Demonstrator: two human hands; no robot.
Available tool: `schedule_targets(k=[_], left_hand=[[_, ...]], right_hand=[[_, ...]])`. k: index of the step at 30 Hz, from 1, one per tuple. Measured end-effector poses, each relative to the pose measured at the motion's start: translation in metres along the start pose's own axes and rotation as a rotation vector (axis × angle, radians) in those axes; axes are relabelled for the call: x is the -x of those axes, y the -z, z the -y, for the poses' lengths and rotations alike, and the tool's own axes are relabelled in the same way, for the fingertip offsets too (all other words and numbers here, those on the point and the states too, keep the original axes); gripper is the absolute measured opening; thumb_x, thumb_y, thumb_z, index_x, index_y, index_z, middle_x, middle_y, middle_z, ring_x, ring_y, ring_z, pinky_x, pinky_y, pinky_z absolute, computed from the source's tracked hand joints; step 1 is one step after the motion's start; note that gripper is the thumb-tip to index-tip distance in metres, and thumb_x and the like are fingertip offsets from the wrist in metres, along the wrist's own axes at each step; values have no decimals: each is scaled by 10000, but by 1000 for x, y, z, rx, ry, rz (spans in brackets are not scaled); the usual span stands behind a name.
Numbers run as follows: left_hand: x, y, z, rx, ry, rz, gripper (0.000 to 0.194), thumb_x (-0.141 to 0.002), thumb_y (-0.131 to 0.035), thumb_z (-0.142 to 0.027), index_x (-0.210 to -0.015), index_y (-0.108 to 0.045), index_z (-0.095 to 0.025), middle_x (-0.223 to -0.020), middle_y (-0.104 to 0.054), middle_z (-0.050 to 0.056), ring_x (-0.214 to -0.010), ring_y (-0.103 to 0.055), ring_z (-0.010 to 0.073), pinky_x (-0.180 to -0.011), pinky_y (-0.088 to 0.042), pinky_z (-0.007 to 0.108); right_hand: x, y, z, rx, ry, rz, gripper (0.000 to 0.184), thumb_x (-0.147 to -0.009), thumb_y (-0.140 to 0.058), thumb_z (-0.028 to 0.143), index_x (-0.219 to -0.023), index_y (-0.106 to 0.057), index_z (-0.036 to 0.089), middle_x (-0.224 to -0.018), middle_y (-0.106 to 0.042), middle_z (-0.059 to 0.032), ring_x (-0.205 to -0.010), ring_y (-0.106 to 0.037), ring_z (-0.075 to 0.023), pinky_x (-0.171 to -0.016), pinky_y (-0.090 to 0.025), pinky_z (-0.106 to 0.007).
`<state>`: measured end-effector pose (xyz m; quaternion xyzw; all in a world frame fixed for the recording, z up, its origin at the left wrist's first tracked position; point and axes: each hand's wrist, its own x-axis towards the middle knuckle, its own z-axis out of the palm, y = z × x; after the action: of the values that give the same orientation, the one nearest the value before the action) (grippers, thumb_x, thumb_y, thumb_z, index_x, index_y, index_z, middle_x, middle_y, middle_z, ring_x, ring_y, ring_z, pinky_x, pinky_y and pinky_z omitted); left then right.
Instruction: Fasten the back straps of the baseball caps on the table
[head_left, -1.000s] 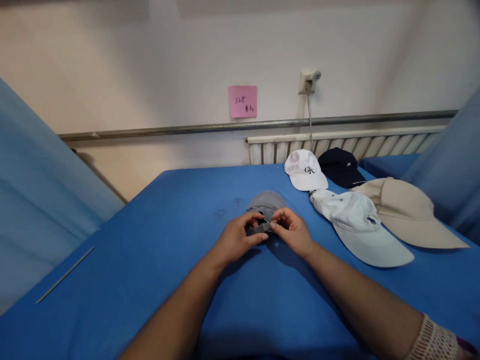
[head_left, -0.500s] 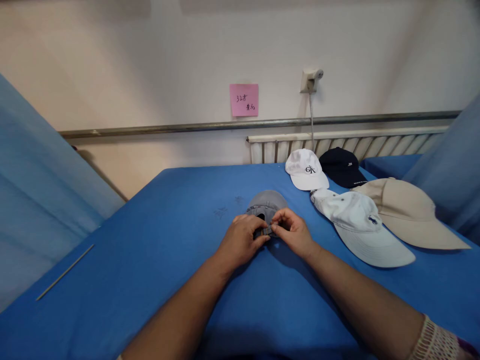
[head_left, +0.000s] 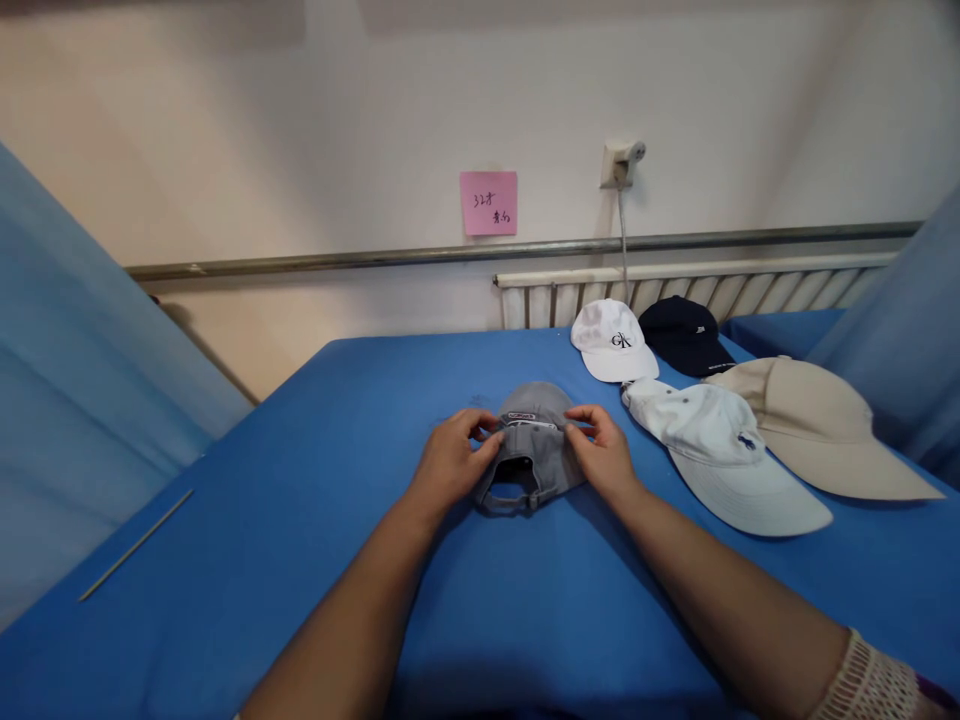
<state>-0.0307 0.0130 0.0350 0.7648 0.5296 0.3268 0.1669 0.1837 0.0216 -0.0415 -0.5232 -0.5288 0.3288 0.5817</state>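
Observation:
A grey baseball cap [head_left: 541,455] lies on the blue-covered table [head_left: 315,480], its back opening and strap with buckle turned toward me. My left hand [head_left: 453,455] pinches the cap's left side between thumb and fingers. On the opposite side, my right hand [head_left: 601,450] holds the cap's edge in the same way, thumb toward the middle. A label shows on the cap between the two hands.
To the right lie a white cap [head_left: 611,340], a black cap [head_left: 682,335], a pale cap [head_left: 720,450] and a beige cap [head_left: 810,425]. A thin stick [head_left: 136,545] rests near the left edge. Behind the table are a radiator [head_left: 525,300] and a metal rail [head_left: 360,257].
Both hands have left the strap at the cap's back and moved apart to its two sides. The back opening and strap now show, nearer to me.

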Motion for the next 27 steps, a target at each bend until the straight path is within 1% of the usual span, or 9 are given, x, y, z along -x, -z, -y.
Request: schedule_targets(k=[4,6,8,11,15,18,21,24,27], left_hand=[[-5,-5,14,-29,15,-17,278,-792,-636,-355,-1018,-683,-199,-962,-684,77,-860,-618,229,-765,-453,331],[-6,-8,18,-21,19,16,288,-807,-620,-360,-1037,-684,-198,-987,-686,81,-905,-619,234,-788,-460,334],[-6,-12,22,0,50,83,289,-814,-609,-344,-1051,-678,-194,-975,-691,73,-895,-626,222,-788,-472,329],[-6,-18,27,11,103,196,292,-795,-623,-293,-1062,-666,-182,-935,-694,56,-821,-636,196,-752,-491,313],[-4,-25,32,-111,20,281,354,-747,-684,-242,-1092,-655,-173,-992,-675,70,-852,-632,201,-778,-492,308],[-4,-28,34,-247,-32,305,362,-746,-691,-222,-1101,-652,-167,-1021,-655,92,-886,-623,221,-804,-487,323],[-5,-29,31,-326,-40,351,274,-761,-676,-225,-1030,-674,-172,-971,-646,90,-851,-622,228,-789,-486,338],[-4,-28,26,-315,-91,311,178,-755,-682,-225,-927,-682,-180,-1029,-620,86,-908,-610,227,-829,-474,336],[-1,-28,21,-262,-149,250,176,-753,-678,-215,-926,-665,-192,-1071,-607,69,-962,-592,212,-851,-462,313]], right_hand=[[-3,0,-1,66,-15,81,251,-806,-568,391,-939,-636,189,-940,-681,-58,-810,-619,-208,-772,-482,-359],[-1,-1,1,86,12,136,228,-820,-547,394,-864,-648,194,-840,-684,-37,-777,-622,-203,-746,-480,-343],[2,-2,3,118,25,158,203,-806,-567,376,-867,-648,200,-811,-679,-23,-737,-615,-193,-701,-480,-323],[5,-5,2,228,53,182,232,-756,-622,290,-974,-637,211,-905,-672,-26,-745,-601,-181,-699,-480,-317],[8,-6,-2,432,163,289,335,-695,-669,180,-1024,-621,217,-1034,-635,-45,-935,-580,-214,-840,-459,-359],[9,-4,0,549,209,328,348,-710,-678,178,-1050,-620,219,-1095,-608,-58,-1030,-549,-233,-906,-432,-376],[8,-2,6,616,243,333,272,-736,-678,191,-1005,-642,216,-1112,-593,-63,-1025,-546,-225,-905,-428,-362],[8,0,12,680,300,375,166,-780,-658,225,-946,-665,225,-1018,-621,-54,-985,-555,-226,-859,-434,-352],[11,-1,16,694,360,530,177,-789,-656,239,-965,-674,230,-959,-652,-48,-908,-586,-213,-798,-443,-329]])
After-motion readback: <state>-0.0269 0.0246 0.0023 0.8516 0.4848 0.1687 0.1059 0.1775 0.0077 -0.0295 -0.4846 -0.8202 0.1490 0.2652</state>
